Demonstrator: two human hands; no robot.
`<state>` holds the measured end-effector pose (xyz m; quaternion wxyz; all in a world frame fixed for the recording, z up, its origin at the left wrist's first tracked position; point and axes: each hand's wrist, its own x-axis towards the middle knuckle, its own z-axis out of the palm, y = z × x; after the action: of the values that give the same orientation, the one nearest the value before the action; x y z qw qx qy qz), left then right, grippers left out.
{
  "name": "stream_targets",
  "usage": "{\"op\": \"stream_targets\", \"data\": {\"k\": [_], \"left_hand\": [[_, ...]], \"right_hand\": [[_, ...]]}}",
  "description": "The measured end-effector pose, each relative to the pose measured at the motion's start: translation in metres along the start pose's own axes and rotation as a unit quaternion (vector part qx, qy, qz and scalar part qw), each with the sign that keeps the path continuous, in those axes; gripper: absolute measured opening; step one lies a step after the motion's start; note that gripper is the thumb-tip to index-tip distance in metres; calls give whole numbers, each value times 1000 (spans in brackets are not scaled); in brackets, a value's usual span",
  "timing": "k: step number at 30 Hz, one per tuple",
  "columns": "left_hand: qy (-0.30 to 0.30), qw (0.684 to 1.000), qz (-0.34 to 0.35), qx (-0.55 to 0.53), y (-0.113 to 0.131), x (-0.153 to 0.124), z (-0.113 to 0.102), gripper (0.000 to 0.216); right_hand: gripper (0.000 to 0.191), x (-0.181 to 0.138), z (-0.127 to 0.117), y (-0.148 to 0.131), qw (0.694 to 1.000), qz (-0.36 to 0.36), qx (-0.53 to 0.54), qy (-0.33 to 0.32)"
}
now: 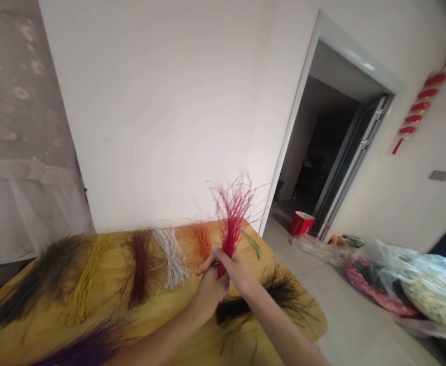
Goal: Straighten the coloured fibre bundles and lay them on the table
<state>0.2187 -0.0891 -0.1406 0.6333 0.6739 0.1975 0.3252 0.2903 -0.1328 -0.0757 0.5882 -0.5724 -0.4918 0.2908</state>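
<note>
The left hand (210,291) and right hand (237,267) are gripping the red twigs (232,231) low down — tips fanning loose above the closed fingers — so any slackening is risking stems slipping toward the black twigs (284,291) below them.

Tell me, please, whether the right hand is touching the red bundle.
Touching: the head view shows the right hand closed around the red bundle low down.

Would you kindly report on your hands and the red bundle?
Left hand, right hand on lower end of red bundle. Bundle roughly upright, fanned above. Black bundle partly behind right forearm.
</note>
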Motion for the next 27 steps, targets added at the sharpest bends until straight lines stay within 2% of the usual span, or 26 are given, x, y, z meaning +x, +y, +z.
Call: {"op": "stream_targets", "data": {"k": [3, 6, 8, 11, 14, 18, 22, 27], "left_hand": [[-39, 998, -9, 56, 3, 27, 4, 31], [-82, 992, 15, 97, 11, 46, 1, 20], [-134, 982, 37, 125, 15, 57, -9, 16], [-201, 959, 60, 188, 15, 78, -33, 39], [-183, 937, 82, 285, 1, 105, -55, 44], [-139, 878, 144, 435, -33, 132, -68, 38], [-153, 807, 213, 529, -62, 143, -64, 35], [-171, 744, 297, 573, -64, 141, -54, 28]], "right_hand": [[50, 28, -22, -8, 997, 29, 66, -37], [47, 48, -45, -9, 993, 43, 105, -31], [48, 61, -60, -6, 991, 51, 121, -17], [47, 82, -80, 5, 989, 75, 127, 8], [36, 103, -94, 22, 985, 123, 116, 23], [27, 127, -102, 46, 978, 182, 96, 37], [26, 138, -105, 65, 971, 218, 82, 47], [27, 137, -111, 83, 966, 240, 71, 64]]}}
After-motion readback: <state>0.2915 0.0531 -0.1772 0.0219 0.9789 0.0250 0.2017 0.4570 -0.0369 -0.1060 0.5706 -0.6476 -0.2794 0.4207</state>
